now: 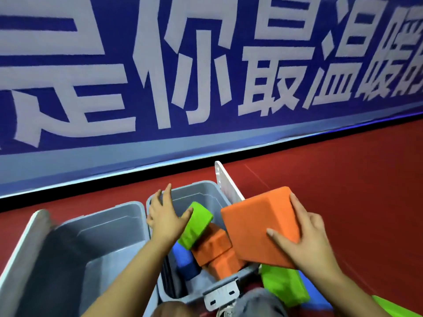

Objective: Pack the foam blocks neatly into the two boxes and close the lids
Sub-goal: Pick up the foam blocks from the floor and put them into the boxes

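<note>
Your right hand (pixel 304 243) grips the big orange block (pixel 258 225) over the right box (pixel 206 193); your left hand (pixel 167 216) is spread open against the green block (pixel 196 220) inside. Foam looks light and squashy, so hold broad faces, not corners.

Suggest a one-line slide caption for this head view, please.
Right hand lowers an orange block toward the part-filled right box; left hand reaches in.

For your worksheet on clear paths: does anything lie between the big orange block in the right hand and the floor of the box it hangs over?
Yes. Under the big orange block, the right box already holds a green block, smaller orange blocks and a blue block.
</note>
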A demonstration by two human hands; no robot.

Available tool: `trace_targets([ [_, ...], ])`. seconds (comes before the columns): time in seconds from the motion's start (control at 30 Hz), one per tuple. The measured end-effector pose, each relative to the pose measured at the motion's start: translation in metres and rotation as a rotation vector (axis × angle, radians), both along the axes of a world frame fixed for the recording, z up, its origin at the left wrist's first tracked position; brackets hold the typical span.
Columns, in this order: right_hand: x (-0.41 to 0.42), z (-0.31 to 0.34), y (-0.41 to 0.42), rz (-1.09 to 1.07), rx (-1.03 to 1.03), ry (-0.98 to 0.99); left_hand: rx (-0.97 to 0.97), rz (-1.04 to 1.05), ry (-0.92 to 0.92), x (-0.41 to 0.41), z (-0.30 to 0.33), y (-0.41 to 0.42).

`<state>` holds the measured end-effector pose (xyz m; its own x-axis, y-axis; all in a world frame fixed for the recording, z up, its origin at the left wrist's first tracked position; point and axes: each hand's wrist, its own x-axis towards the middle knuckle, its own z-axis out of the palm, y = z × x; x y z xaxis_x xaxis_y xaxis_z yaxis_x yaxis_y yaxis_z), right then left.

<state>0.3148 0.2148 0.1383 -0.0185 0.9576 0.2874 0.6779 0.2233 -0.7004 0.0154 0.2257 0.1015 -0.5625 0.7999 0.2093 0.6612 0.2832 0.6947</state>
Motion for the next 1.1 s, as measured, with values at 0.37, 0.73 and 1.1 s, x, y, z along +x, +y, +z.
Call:
trace_targets([
  [0.37, -0.158, -0.049, 0.092, 0.235, -0.115, -0.338, 0.105, -0.166, -0.131, -0.025, -0.029, -0.040],
  [0.73, -0.182, -0.076, 0.059, 0.483, -0.498, -0.511, -0.098, -0.093, -0.152, -0.060, -0.028, -0.073],
  [1.1, -0.113, -0.055, 0.022, 0.493, -0.533, -0.464, -0.086, -0.157, -0.183, -0.011, -0.012, -0.084],
])
